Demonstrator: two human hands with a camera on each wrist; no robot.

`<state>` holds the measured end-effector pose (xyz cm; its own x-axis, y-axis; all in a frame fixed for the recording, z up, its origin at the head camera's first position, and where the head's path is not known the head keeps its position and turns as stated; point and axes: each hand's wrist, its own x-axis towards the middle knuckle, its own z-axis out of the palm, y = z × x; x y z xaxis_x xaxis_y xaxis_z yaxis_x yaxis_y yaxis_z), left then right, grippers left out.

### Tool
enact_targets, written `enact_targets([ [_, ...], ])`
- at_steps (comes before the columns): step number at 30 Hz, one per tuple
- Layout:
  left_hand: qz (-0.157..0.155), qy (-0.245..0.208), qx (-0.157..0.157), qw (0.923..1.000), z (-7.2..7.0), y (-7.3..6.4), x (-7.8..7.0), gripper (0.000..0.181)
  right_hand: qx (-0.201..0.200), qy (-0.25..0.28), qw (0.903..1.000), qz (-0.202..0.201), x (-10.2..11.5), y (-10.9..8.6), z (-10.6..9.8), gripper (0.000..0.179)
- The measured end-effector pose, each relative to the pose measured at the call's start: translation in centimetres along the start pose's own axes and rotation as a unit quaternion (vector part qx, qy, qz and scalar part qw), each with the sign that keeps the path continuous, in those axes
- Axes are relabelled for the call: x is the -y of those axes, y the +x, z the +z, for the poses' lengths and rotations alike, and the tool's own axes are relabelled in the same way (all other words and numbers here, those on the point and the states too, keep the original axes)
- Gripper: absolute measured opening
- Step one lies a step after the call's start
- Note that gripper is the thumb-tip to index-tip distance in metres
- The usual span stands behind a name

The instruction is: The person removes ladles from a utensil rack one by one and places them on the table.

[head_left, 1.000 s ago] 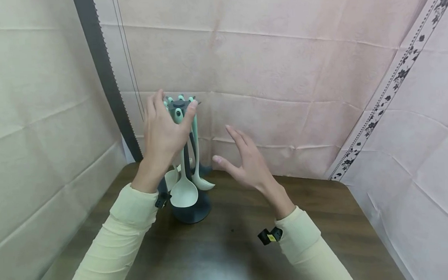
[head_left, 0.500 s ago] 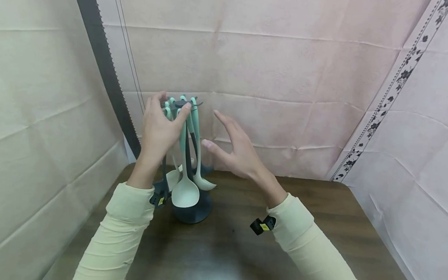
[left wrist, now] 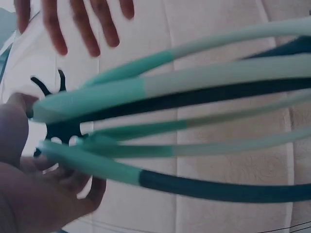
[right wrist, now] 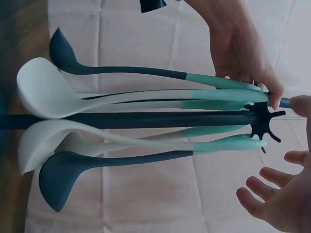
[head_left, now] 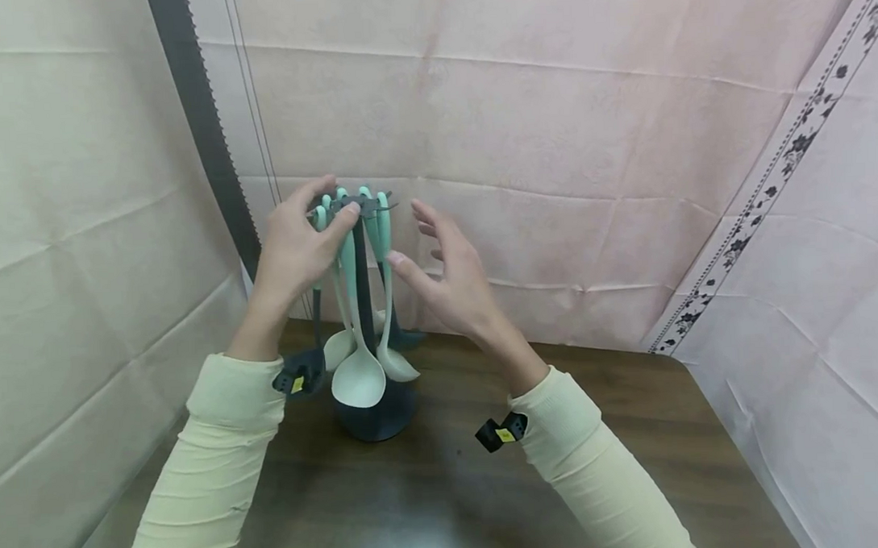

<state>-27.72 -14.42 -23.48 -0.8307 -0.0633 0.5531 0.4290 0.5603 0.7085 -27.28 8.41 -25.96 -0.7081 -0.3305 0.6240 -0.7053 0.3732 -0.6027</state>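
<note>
A dark utensil stand (head_left: 375, 420) on the table carries several hanging ladles and spoons with mint-green handle ends. In front hangs a white ladle (head_left: 359, 380), and a dark ladle (right wrist: 60, 180) shows in the right wrist view. My left hand (head_left: 295, 240) grips the top of the stand, thumb in front and fingers reaching round behind its hooked head (right wrist: 262, 121). To the right of the handles is my right hand (head_left: 452, 275), its fingers loosely extended, thumb close to the nearest handle. It holds nothing. Both sleeves are pale, with a small camera at each wrist.
The brown wooden table (head_left: 432, 484) runs up to a creased pale cloth backdrop (head_left: 522, 158) just behind the stand. Cloth walls close in the left and right sides, one with a floral border strip (head_left: 770, 190).
My right hand has moved left and up, closer to the stand. My left hand has shifted slightly left, and the hanging utensils have moved a little with the head, bringing a dark ladle out at left.
</note>
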Motion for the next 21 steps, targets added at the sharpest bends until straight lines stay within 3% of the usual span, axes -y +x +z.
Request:
enact_targets([
  [8, 0.045, -0.045, 0.107, 0.9922, -2.7, 1.8, 2.4, 0.062, -0.010, 0.025, 0.9995, 0.018, 0.0, 0.3, 0.9, 0.067],
  [13, 0.049, -0.077, 0.142, 0.9857, -3.4, 2.3, 3.2, 0.056, -0.032, 0.053, 0.9977, 0.029, 0.7, 1.2, 1.5, 0.053],
  [17, 0.039, -0.077, 0.115, 0.9896, -2.7, 1.5, 2.3, 0.063, -0.042, 0.049, 0.9973, 0.034, 1.4, 1.9, 1.7, 0.047],
  [21, 0.028, -0.049, 0.046, 0.9973, -1.1, 0.3, 0.2, 0.072, -0.041, 0.036, 0.9975, 0.045, 1.5, 2.6, 2.1, 0.046],
])
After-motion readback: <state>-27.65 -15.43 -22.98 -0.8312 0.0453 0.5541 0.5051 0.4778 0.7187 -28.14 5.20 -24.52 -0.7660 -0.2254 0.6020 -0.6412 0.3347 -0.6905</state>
